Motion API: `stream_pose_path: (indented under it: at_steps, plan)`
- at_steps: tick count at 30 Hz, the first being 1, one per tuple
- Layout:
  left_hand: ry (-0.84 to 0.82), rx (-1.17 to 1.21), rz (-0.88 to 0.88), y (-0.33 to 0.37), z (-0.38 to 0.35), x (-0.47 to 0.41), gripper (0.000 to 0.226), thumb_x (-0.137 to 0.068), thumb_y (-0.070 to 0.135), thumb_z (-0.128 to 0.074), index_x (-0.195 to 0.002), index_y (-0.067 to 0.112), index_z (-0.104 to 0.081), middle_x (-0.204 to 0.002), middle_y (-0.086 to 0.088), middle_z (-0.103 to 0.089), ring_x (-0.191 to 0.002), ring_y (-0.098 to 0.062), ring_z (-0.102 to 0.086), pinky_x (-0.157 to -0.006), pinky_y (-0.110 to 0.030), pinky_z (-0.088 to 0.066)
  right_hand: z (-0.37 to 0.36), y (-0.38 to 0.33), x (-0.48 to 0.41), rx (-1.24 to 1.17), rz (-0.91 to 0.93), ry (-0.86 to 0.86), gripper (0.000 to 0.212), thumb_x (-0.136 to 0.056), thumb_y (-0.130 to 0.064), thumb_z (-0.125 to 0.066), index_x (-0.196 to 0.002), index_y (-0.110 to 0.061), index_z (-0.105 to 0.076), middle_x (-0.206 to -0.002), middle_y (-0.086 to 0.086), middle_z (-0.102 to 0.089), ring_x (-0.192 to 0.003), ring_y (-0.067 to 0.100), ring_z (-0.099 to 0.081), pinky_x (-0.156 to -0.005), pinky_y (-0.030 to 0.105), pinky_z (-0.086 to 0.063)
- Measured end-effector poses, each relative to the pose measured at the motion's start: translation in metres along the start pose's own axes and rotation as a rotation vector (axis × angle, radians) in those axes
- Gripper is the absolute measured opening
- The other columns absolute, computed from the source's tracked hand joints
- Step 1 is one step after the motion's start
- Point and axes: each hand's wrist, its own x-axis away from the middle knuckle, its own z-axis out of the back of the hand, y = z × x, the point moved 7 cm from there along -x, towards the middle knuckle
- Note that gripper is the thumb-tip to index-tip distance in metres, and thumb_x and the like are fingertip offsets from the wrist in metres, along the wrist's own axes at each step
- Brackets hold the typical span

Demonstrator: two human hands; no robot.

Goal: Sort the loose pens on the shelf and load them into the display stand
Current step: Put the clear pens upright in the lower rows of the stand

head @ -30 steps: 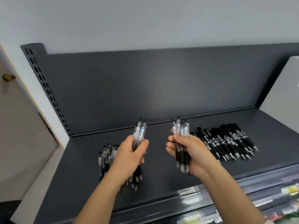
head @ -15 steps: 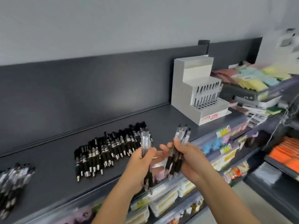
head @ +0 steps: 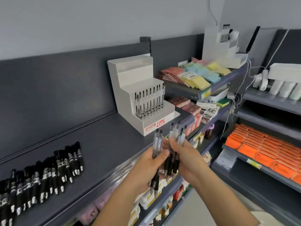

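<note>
My left hand (head: 147,167) grips a small bunch of clear pens with black grips (head: 157,145), tips down. Close beside it, my right hand (head: 184,156) holds a second bunch of the same pens (head: 176,135), fanned upward. Both hands hover over the front edge of the dark shelf (head: 101,141). The white stepped display stand (head: 130,79) sits just beyond them, with a row of pens (head: 149,100) upright in its lower tier and several open holes in front. A row of loose black pens (head: 48,170) lies on the shelf at the left.
To the right of the stand a higher shelf carries stacks of coloured pads (head: 198,74). Orange packs (head: 267,150) fill a rack at the right. Lower shelves with small goods (head: 164,198) run below my hands. White boxes and cables (head: 231,51) stand at the back right.
My view has swung right along the shelf, bringing the display stand close. Both hands have kept their pen bunches and moved together, nearer the stand.
</note>
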Motion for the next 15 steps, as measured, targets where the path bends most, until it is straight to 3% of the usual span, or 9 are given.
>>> stream_pose_path:
  at_steps: [3, 6, 9, 12, 15]
  plan:
    - [-0.03, -0.133, -0.099, 0.013, -0.018, -0.04, 0.003, -0.094, 0.023, -0.056, -0.094, 0.02, -0.057, -0.085, -0.005, -0.064, -0.069, -0.008, -0.065, -0.06, -0.023, -0.053, 0.018, -0.02, -0.029, 0.101, 0.05, 0.055, 0.02, -0.096, -0.023, -0.051, -0.109, -0.017, -0.064, -0.105, 0.007, -0.072, -0.102, 0.024, -0.066, -0.093, 0.041, -0.051]
    - [-0.076, -0.229, -0.207, 0.035, -0.032, -0.08, 0.011, -0.093, 0.023, -0.057, -0.098, 0.033, -0.057, -0.1, 0.0, -0.067, -0.078, 0.006, -0.062, -0.065, -0.008, -0.048, 0.03, -0.043, -0.061, 0.196, 0.088, 0.112, 0.017, -0.096, -0.031, -0.05, -0.109, -0.028, -0.062, -0.111, -0.001, -0.069, -0.111, 0.019, -0.06, -0.103, 0.042, -0.042]
    - [-0.115, -0.247, -0.249, 0.054, -0.039, -0.116, 0.021, -0.092, 0.024, -0.061, -0.099, 0.043, -0.056, -0.102, 0.007, -0.069, -0.087, 0.002, -0.065, -0.073, -0.012, -0.051, 0.033, -0.066, -0.09, 0.25, 0.1, 0.108, 0.011, -0.098, -0.032, -0.047, -0.1, -0.036, -0.057, -0.108, -0.012, -0.065, -0.106, 0.004, -0.056, -0.1, 0.032, -0.04]
    - [-0.105, -0.219, -0.249, 0.068, -0.036, -0.146, 0.015, -0.09, 0.025, -0.062, -0.102, 0.034, -0.059, -0.092, 0.008, -0.071, -0.081, -0.005, -0.068, -0.071, -0.02, -0.053, 0.035, -0.083, -0.116, 0.249, 0.114, 0.089, 0.01, -0.098, -0.034, -0.045, -0.1, -0.038, -0.054, -0.1, -0.024, -0.059, -0.091, -0.014, -0.052, -0.089, 0.018, -0.038]
    - [-0.051, -0.217, -0.271, 0.077, -0.03, -0.169, 0.016, -0.09, 0.025, -0.062, -0.104, 0.031, -0.06, -0.092, 0.006, -0.072, -0.081, -0.009, -0.068, -0.068, -0.02, -0.052, 0.035, -0.09, -0.144, 0.259, 0.115, 0.025, 0.044, -0.093, -0.046, -0.048, -0.136, -0.032, -0.044, -0.135, -0.013, -0.051, -0.125, 0.002, -0.045, -0.105, 0.026, -0.034]
